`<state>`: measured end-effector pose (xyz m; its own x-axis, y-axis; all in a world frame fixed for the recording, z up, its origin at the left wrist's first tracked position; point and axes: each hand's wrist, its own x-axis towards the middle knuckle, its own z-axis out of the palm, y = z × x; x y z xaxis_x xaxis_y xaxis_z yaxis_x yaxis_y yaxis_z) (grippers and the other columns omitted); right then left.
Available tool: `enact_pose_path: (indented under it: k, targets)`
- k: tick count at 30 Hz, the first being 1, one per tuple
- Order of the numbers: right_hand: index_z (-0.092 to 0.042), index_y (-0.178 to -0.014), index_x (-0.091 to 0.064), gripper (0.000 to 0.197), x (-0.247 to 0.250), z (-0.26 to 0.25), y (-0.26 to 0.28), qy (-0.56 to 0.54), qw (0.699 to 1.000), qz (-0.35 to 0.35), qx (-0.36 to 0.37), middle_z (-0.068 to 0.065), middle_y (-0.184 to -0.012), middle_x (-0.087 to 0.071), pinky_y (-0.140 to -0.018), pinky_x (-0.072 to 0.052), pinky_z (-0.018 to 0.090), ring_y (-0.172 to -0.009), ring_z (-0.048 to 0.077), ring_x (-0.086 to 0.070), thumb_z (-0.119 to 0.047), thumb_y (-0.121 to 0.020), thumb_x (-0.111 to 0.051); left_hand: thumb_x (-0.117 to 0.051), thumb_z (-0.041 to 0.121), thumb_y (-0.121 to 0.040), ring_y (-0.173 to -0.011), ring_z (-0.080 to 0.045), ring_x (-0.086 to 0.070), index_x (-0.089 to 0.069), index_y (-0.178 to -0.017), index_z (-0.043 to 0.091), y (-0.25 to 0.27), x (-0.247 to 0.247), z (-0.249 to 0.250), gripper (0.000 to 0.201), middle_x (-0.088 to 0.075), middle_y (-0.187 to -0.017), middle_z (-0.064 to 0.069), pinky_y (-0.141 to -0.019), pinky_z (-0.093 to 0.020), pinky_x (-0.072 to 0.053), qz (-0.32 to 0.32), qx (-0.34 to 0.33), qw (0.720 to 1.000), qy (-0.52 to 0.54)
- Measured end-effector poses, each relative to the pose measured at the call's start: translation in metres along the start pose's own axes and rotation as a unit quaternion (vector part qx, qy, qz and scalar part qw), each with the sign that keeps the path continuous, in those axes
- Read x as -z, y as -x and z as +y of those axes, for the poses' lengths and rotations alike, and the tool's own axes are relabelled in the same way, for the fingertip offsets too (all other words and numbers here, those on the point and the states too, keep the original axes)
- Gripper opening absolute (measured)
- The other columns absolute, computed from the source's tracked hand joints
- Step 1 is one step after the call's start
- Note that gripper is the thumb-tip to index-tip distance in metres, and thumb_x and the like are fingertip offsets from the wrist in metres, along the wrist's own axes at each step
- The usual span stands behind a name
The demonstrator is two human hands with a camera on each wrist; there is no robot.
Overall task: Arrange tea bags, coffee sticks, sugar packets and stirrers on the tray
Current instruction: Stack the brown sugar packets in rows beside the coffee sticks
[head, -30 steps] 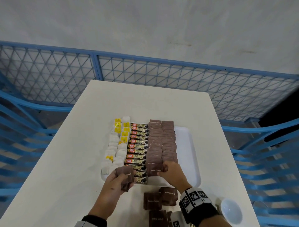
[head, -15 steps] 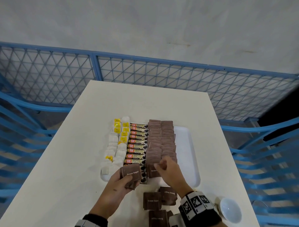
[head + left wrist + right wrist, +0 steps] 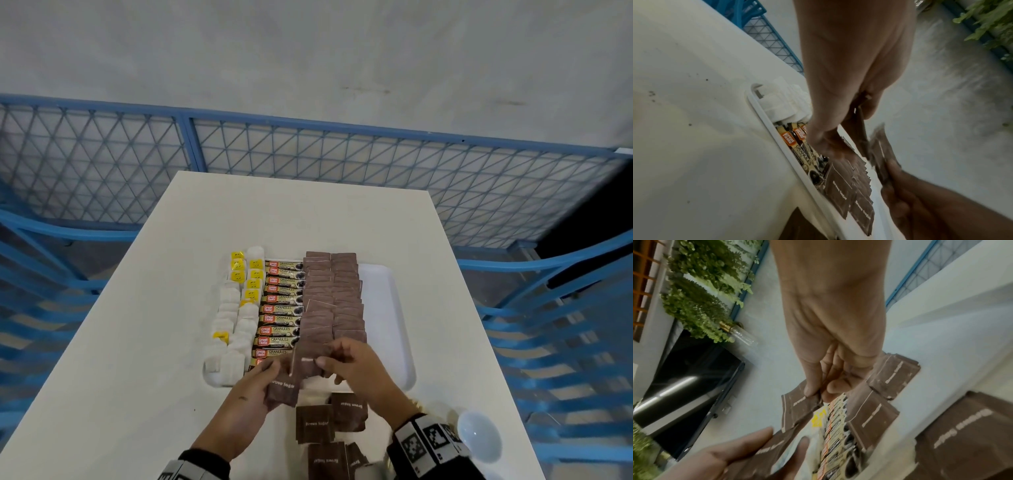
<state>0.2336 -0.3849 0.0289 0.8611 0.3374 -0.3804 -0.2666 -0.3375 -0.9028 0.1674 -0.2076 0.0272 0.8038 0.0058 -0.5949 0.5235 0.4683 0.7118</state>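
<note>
While both hands work at the tray's near edge, state as follows.
Left hand (image 3: pixel 255 387): fingers curled round a small stack of brown sugar packets (image 3: pixel 283 390), held above the tray's near rim.
Right hand (image 3: pixel 356 368): thumb and forefinger pinching one sugar packet (image 3: pixel 799 407), lifted just over the near end of the sugar rows.
Tray (image 3: pixel 387 308): white, on the white surface (image 3: pixel 137 342); right strip bare.
Tea bags (image 3: pixel 236 315): two columns, far left.
Coffee sticks (image 3: pixel 281 308): one column beside them.
Sugar rows (image 3: pixel 332 298): two overlapping columns, centre.
Loose packets (image 3: pixel 330 421): on the surface, near the tray.
Bowl (image 3: pixel 479 435): white, near right corner.
</note>
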Motion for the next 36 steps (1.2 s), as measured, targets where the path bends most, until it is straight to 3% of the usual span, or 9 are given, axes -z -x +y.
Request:
enact_pose_path:
  k: [5,10,15,19,25,27,31,33,36]
  targets:
    - [-0.01,-0.085,-0.064,0.004,0.032,0.013,-0.005,-0.008,0.993,0.111,-0.028,0.002,-0.069,-0.067,-0.052,-0.047,0.015,-0.06,0.01,-0.06,-0.006,-0.084,-0.065,-0.041,0.02,-0.098,-0.082,-0.01,-0.055,-0.065,-0.109,0.015,-0.003,0.0,0.0,0.027,-0.07,-0.106,-0.004,-0.062,-0.026,-0.031,0.014,-0.005,0.999,-0.047]
    - [-0.015,-0.082,-0.063,0.007,0.056,0.029,-0.009,0.026,0.982,0.177,-0.054,0.004,-0.073,-0.069,-0.057,-0.045,0.02,-0.067,0.014,-0.061,-0.01,-0.083,-0.067,-0.049,0.012,-0.094,-0.103,-0.022,-0.062,-0.067,-0.107,0.01,-0.01,0.0,-0.004,0.023,-0.068,-0.11,-0.01,-0.083,-0.031,-0.051,-0.004,-0.035,0.995,-0.097]
    - [-0.015,-0.084,-0.064,0.007,0.064,0.04,-0.013,0.058,0.982,0.167,-0.071,0.001,-0.073,-0.068,-0.059,-0.045,0.018,-0.067,0.014,-0.06,-0.01,-0.081,-0.069,-0.063,0.002,-0.085,-0.096,-0.025,-0.067,-0.066,-0.103,0.006,-0.019,-0.005,-0.003,0.019,-0.071,-0.101,-0.012,-0.079,-0.033,-0.055,-0.007,-0.066,0.987,-0.148]
    - [-0.018,-0.084,-0.064,0.009,0.061,0.044,-0.017,0.106,0.983,0.134,-0.073,-0.004,-0.069,-0.065,-0.058,-0.043,0.012,-0.061,0.006,-0.057,-0.013,-0.08,-0.07,-0.069,0.003,-0.08,-0.069,-0.016,-0.061,-0.065,-0.087,0.01,-0.03,-0.018,-0.004,0.011,-0.067,-0.083,-0.009,-0.054,-0.022,-0.049,0.011,-0.116,0.946,-0.302]
    - [-0.023,-0.078,-0.058,0.016,0.054,0.044,-0.026,0.148,0.977,0.131,-0.078,0.007,-0.077,-0.069,-0.07,-0.052,0.029,-0.069,0.016,-0.062,-0.017,-0.077,-0.073,-0.075,0.008,-0.074,-0.06,-0.014,-0.063,-0.063,-0.069,0.023,-0.054,-0.033,-0.01,0.02,-0.07,-0.07,-0.001,-0.062,-0.035,-0.053,0.006,-0.158,0.893,-0.422]
    - [-0.026,-0.074,-0.055,0.02,0.052,0.043,-0.028,0.17,0.973,0.132,-0.077,0.006,-0.078,-0.069,-0.071,-0.052,0.029,-0.073,0.019,-0.064,-0.019,-0.076,-0.073,-0.075,0.006,-0.074,-0.057,-0.012,-0.061,-0.061,-0.067,0.026,-0.059,-0.037,-0.009,0.025,-0.067,-0.067,0.001,-0.06,-0.035,-0.052,-0.001,-0.158,0.877,-0.454]
    - [-0.023,-0.077,-0.052,0.02,0.052,0.041,-0.032,0.191,0.969,0.136,-0.073,0.002,-0.077,-0.066,-0.054,-0.039,0.008,-0.065,0.009,-0.058,-0.017,-0.079,-0.071,-0.071,0.005,-0.078,-0.061,-0.016,-0.063,-0.065,-0.077,0.018,-0.069,-0.042,-0.005,0.014,-0.064,-0.075,-0.002,-0.064,-0.032,-0.055,-0.016,-0.155,0.845,-0.512]
    - [-0.017,-0.084,-0.053,0.018,0.051,0.04,-0.032,0.196,0.968,0.14,-0.069,0.006,-0.079,-0.066,-0.049,-0.038,0.004,-0.061,0.004,-0.054,-0.015,-0.08,-0.07,-0.071,0.011,-0.079,-0.075,-0.015,-0.058,-0.068,-0.091,0.012,-0.074,-0.042,-0.005,0.013,-0.056,-0.083,0.002,-0.073,-0.03,-0.052,-0.005,-0.177,0.8,-0.574]
    - [-0.015,-0.088,-0.051,0.02,0.048,0.039,-0.031,0.199,0.967,0.145,-0.067,0.004,-0.081,-0.062,-0.047,-0.038,0.004,-0.061,0.005,-0.052,-0.015,-0.08,-0.07,-0.07,0.017,-0.08,-0.082,-0.012,-0.052,-0.065,-0.1,0.014,-0.078,-0.042,-0.007,0.021,-0.049,-0.087,0.006,-0.075,-0.026,-0.046,0.016,-0.205,0.762,-0.614]
